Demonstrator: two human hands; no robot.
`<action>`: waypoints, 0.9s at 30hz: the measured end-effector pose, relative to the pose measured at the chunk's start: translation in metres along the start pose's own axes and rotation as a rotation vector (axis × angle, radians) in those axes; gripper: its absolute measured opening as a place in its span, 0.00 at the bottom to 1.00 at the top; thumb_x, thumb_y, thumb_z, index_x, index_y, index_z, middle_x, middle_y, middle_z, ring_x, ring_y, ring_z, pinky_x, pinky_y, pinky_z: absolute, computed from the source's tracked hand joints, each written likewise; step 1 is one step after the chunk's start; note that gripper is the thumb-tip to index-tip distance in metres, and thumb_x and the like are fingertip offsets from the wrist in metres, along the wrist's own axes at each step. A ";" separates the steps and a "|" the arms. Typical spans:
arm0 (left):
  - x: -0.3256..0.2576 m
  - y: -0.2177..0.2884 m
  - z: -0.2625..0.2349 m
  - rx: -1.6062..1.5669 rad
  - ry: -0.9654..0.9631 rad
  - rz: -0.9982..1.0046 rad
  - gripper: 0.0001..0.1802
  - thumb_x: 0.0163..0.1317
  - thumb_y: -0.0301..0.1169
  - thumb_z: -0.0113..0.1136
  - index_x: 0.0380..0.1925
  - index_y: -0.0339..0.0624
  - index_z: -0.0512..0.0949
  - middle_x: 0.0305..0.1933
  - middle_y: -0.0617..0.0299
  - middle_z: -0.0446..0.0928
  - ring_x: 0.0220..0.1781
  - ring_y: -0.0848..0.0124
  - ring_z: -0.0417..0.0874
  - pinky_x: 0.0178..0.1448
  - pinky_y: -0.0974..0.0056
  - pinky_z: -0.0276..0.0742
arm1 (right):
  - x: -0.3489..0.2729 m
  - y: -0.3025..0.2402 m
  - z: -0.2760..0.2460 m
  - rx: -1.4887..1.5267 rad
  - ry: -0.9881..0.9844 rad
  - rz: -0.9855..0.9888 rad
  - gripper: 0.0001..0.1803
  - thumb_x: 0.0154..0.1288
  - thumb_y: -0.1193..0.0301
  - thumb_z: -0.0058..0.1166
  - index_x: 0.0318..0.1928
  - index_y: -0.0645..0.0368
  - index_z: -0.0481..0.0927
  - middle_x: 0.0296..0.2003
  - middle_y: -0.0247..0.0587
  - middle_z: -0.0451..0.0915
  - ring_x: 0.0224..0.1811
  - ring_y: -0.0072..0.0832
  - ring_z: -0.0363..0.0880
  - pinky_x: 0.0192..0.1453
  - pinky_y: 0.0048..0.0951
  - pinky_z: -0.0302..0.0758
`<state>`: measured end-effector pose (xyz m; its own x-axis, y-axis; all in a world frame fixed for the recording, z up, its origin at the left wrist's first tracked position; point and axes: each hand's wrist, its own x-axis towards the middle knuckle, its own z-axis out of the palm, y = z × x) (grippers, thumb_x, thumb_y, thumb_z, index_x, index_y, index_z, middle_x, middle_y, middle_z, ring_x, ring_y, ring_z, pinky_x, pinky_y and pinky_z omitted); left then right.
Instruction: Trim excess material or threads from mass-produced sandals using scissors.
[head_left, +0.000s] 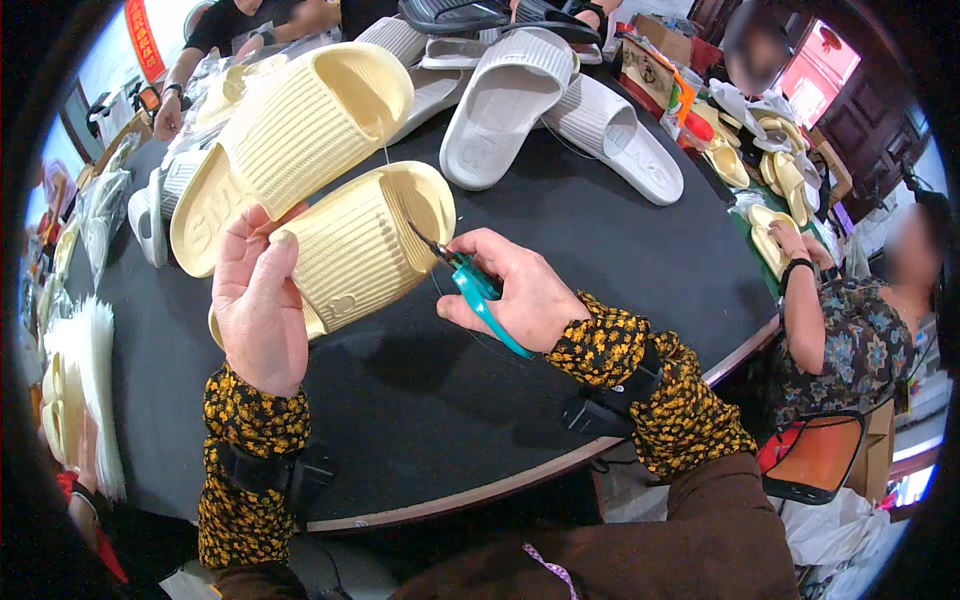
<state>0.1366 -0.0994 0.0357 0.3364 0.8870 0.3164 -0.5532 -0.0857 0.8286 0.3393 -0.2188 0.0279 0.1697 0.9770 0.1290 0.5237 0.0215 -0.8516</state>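
Observation:
Two pale yellow slide sandals hang close together over the table in front of me. My left hand (262, 300) grips the lower slide (350, 240), thumb on its ribbed strap; the fingertips also meet the upper slide (290, 125). In my right hand (515, 290) are teal-handled snips (478, 290), fingers wrapped round the handles. Their dark pointed blades reach to the edge of the lower slide's strap opening. A thin thread shows between the two slides. Whether the blades touch anything is too small to tell.
Grey slides (510, 105) and black ones (455, 15) lie at the back of the dark table (440, 410). A bundle of clear plastic strips (92, 400) is at the left edge. Co-workers sit at the right and far left; one handles yellow slides (768, 235). Boxes (655, 60) stand behind.

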 end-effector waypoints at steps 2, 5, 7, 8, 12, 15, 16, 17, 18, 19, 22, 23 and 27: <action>-0.002 -0.001 0.002 0.005 0.003 -0.009 0.19 0.63 0.20 0.46 0.54 0.34 0.64 0.55 0.51 0.69 0.56 0.67 0.72 0.61 0.63 0.68 | 0.000 0.003 0.000 -0.028 -0.017 0.039 0.28 0.49 0.60 0.65 0.47 0.62 0.71 0.31 0.48 0.78 0.35 0.42 0.80 0.42 0.36 0.74; -0.002 -0.001 0.002 0.002 0.004 -0.015 0.18 0.63 0.19 0.46 0.54 0.34 0.64 0.55 0.52 0.69 0.56 0.67 0.72 0.61 0.64 0.68 | 0.001 0.005 0.001 -0.024 0.004 0.008 0.26 0.50 0.61 0.65 0.46 0.63 0.72 0.29 0.47 0.79 0.32 0.35 0.80 0.40 0.33 0.75; -0.001 -0.001 0.000 -0.004 0.002 -0.012 0.18 0.63 0.19 0.46 0.54 0.34 0.64 0.54 0.52 0.69 0.56 0.68 0.72 0.61 0.64 0.68 | 0.000 0.003 0.003 0.031 0.015 0.006 0.25 0.51 0.62 0.65 0.45 0.63 0.72 0.28 0.46 0.79 0.31 0.31 0.80 0.38 0.31 0.75; -0.001 -0.001 -0.001 -0.002 0.003 -0.022 0.18 0.63 0.19 0.47 0.54 0.34 0.65 0.54 0.53 0.70 0.56 0.68 0.72 0.61 0.64 0.68 | 0.000 0.002 0.003 0.087 0.025 0.006 0.24 0.52 0.63 0.65 0.45 0.63 0.73 0.28 0.45 0.79 0.30 0.27 0.79 0.37 0.29 0.75; 0.000 -0.003 -0.001 -0.012 -0.006 -0.061 0.17 0.62 0.19 0.47 0.53 0.33 0.66 0.53 0.54 0.70 0.55 0.69 0.72 0.60 0.65 0.68 | 0.000 0.004 0.001 0.117 0.023 -0.013 0.20 0.57 0.72 0.62 0.47 0.64 0.71 0.28 0.31 0.76 0.31 0.12 0.71 0.37 0.19 0.70; 0.000 -0.003 0.004 -0.019 -0.018 -0.069 0.17 0.62 0.20 0.48 0.52 0.33 0.66 0.52 0.55 0.71 0.54 0.70 0.73 0.59 0.66 0.68 | 0.005 0.018 0.002 0.224 0.209 -0.161 0.23 0.53 0.66 0.65 0.46 0.66 0.73 0.27 0.39 0.79 0.29 0.19 0.76 0.36 0.25 0.75; 0.000 -0.004 0.003 -0.016 -0.019 -0.070 0.17 0.62 0.20 0.48 0.52 0.33 0.66 0.52 0.55 0.71 0.54 0.70 0.73 0.59 0.66 0.68 | 0.006 0.017 0.001 0.227 0.209 -0.160 0.23 0.53 0.66 0.65 0.46 0.66 0.73 0.27 0.39 0.79 0.29 0.19 0.76 0.36 0.25 0.75; 0.000 -0.004 0.001 -0.007 -0.024 -0.065 0.16 0.62 0.20 0.48 0.51 0.33 0.67 0.51 0.55 0.71 0.53 0.70 0.73 0.58 0.66 0.68 | 0.006 0.015 -0.001 0.227 0.206 -0.132 0.24 0.53 0.66 0.65 0.46 0.66 0.73 0.27 0.39 0.79 0.30 0.19 0.76 0.36 0.25 0.75; 0.000 -0.005 -0.001 0.002 -0.029 -0.059 0.16 0.62 0.20 0.48 0.51 0.33 0.67 0.50 0.56 0.72 0.52 0.71 0.73 0.58 0.67 0.68 | 0.006 0.014 -0.003 0.227 0.203 -0.104 0.25 0.53 0.66 0.65 0.47 0.66 0.72 0.27 0.39 0.79 0.30 0.19 0.76 0.36 0.25 0.75; -0.001 -0.005 0.000 0.002 -0.030 -0.060 0.16 0.62 0.20 0.48 0.51 0.33 0.67 0.50 0.56 0.72 0.52 0.71 0.73 0.58 0.67 0.68 | 0.007 0.016 -0.003 0.197 0.208 -0.095 0.26 0.52 0.64 0.66 0.48 0.65 0.72 0.29 0.43 0.79 0.31 0.24 0.78 0.38 0.27 0.75; 0.000 -0.005 0.000 -0.002 -0.055 -0.077 0.15 0.62 0.20 0.49 0.49 0.32 0.68 0.49 0.56 0.73 0.52 0.72 0.73 0.58 0.67 0.68 | 0.006 0.014 -0.005 0.044 0.243 -0.117 0.27 0.50 0.62 0.66 0.48 0.62 0.72 0.31 0.46 0.80 0.33 0.31 0.80 0.41 0.31 0.75; 0.000 -0.005 -0.002 0.002 -0.056 -0.082 0.14 0.62 0.20 0.49 0.48 0.32 0.69 0.49 0.56 0.73 0.51 0.72 0.74 0.57 0.68 0.68 | 0.005 0.013 -0.005 0.046 0.243 -0.118 0.27 0.50 0.62 0.66 0.48 0.62 0.72 0.31 0.46 0.80 0.33 0.31 0.80 0.41 0.31 0.75; -0.001 -0.006 -0.002 -0.011 -0.062 -0.127 0.12 0.62 0.21 0.50 0.46 0.32 0.70 0.47 0.57 0.74 0.48 0.73 0.75 0.55 0.68 0.70 | 0.006 0.015 -0.008 0.049 0.251 -0.090 0.28 0.50 0.61 0.66 0.48 0.61 0.72 0.33 0.50 0.79 0.36 0.37 0.81 0.42 0.33 0.75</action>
<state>0.1380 -0.0983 0.0295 0.4504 0.8605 0.2379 -0.5113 0.0302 0.8589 0.3544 -0.2141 0.0201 0.3288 0.8878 0.3220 0.5060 0.1223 -0.8538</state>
